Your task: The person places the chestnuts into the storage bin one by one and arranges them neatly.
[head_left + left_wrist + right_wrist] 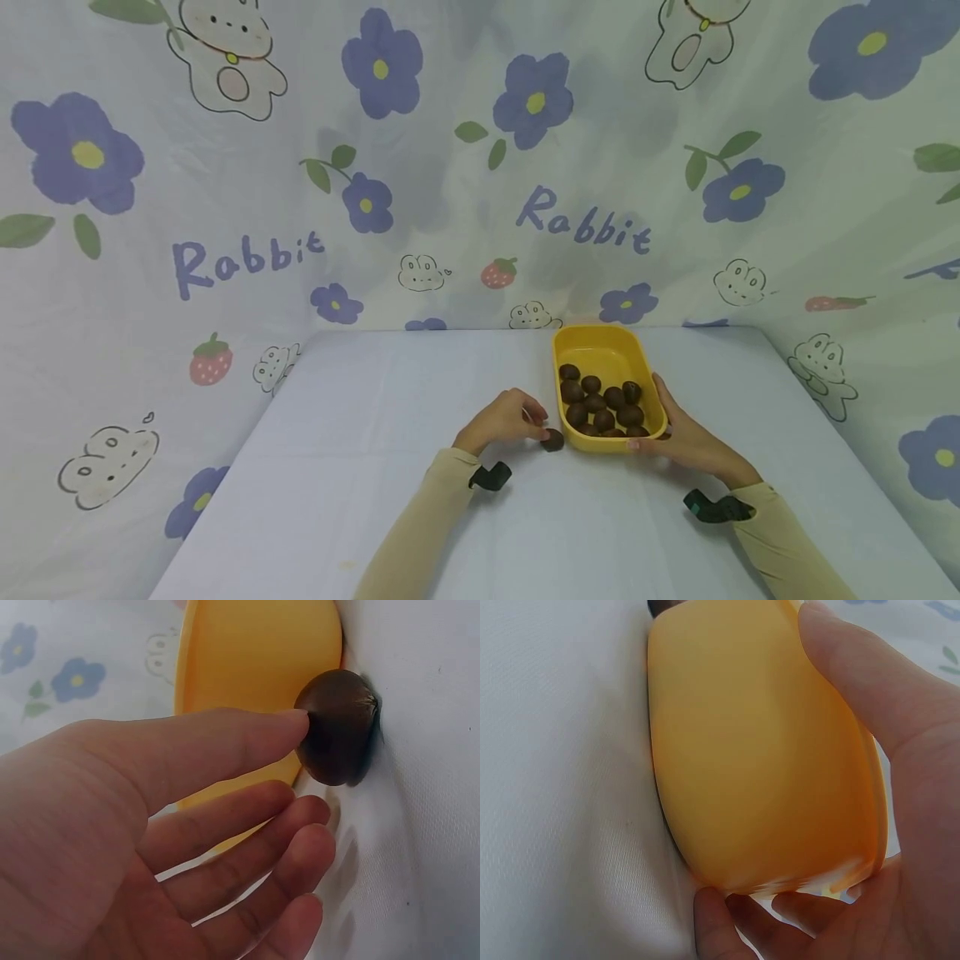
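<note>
A single brown chestnut (pixel 553 441) lies on the white table, just left of the yellow container's near corner. My left hand (pixel 506 420) is beside it; in the left wrist view the thumb tip (pixel 292 726) touches the chestnut, while the other fingers stay loosely bent below and apart from it. The yellow container (pixel 606 354) holds a pile of several chestnuts (pixel 594 403), mostly toward its near end. My right hand (pixel 693 443) grips that container at its near right corner, thumb at the near side and fingers along the right side.
The white table (pixel 337 467) extends around the container, and a curtain printed with flowers and rabbits (pixel 442 192) rises behind it. Both wrists carry a black band, the left one (pixel 491 477) and the right one (pixel 717 507).
</note>
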`<state>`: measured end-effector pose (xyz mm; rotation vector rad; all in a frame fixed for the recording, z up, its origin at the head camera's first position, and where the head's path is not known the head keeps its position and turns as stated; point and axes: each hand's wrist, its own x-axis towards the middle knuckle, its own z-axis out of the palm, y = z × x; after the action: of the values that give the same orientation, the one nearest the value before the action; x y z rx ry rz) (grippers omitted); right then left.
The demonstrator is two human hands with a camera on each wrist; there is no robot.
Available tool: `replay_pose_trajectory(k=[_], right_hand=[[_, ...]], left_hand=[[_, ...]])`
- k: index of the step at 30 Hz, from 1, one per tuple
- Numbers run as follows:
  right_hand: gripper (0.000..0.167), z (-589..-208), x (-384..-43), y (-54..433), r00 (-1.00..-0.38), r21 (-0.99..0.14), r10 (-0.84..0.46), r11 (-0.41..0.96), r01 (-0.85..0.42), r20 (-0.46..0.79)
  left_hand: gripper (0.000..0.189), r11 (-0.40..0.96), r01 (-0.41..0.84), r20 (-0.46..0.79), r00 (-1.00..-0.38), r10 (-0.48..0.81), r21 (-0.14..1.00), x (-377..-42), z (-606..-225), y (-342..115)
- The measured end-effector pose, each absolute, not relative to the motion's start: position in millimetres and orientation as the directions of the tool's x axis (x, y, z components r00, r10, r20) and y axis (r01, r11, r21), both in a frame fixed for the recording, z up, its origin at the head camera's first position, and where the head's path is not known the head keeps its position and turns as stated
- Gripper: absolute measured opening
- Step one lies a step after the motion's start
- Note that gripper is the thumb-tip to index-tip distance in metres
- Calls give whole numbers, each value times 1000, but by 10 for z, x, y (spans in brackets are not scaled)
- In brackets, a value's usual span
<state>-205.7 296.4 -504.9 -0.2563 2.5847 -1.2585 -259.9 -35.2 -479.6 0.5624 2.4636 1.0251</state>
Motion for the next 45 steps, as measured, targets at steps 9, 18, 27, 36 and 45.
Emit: replay_pose_trajectory(k=[9, 18, 27, 36, 45], right_hand=[[132, -5051, -2044, 2971, -955, -791, -262, 610, -52, -139], [131, -5011, -2046, 2969, -955, -792, -269, 607, -64, -129], [132, -5030, -2049, 2965, -954, -794, -257, 607, -37, -152], [132, -5045, -2046, 2959, -954, -796, -260, 604, -40, -149], [132, -5074, -2055, 2970, -955, -801, -256, 598, -33, -151]], left_hand=[[25, 648, 245, -213, -812, 544, 721, -2593, -4806, -336], [36, 661, 233, -217, -824, 523, 713, -2559, -4820, -265], [34, 693, 259, -197, -840, 506, 673, -2535, -4855, -211], [31, 685, 287, -159, -845, 510, 670, -2512, -4849, -197], [25, 702, 253, -144, -879, 454, 666, -2532, -4843, -277]])
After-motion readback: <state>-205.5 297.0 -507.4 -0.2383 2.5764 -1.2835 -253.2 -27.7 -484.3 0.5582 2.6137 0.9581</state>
